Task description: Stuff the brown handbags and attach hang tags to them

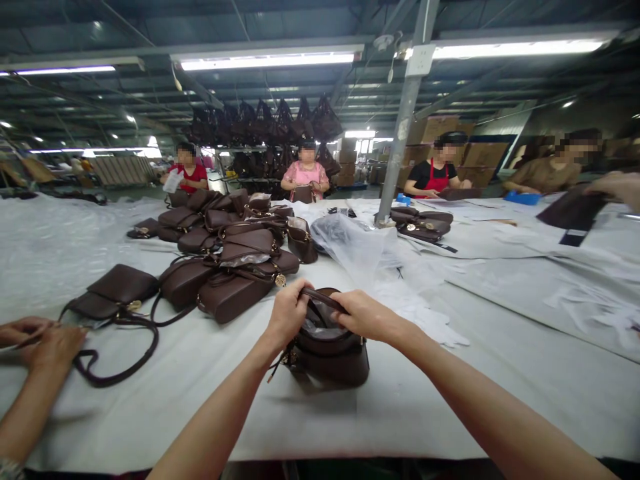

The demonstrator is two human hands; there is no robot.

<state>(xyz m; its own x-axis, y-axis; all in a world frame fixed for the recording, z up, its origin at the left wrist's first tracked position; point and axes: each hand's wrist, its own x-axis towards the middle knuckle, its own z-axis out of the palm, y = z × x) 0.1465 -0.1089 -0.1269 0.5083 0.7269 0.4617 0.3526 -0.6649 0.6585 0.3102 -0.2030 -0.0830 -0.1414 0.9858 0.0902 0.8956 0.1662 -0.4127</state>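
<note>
A dark brown handbag (333, 360) stands upright on the white-covered table (390, 427), its top open with clear plastic showing inside. My left hand (290, 310) is closed round the left part of its strap, above the rim. At the right part of the same strap, my right hand (363, 313) has its fingers wrapped round it. The strap arches between both hands over the opening. A gold-coloured charm and a thin cord hang at the bag's left side.
Brown bags (230, 293) lie piled at centre left. Another person's hands (53, 343) work on a strap at far left. A metal post (400, 133) rises beyond clear plastic (350, 247). White gloves (595, 303) lie right. Several people sit across the table.
</note>
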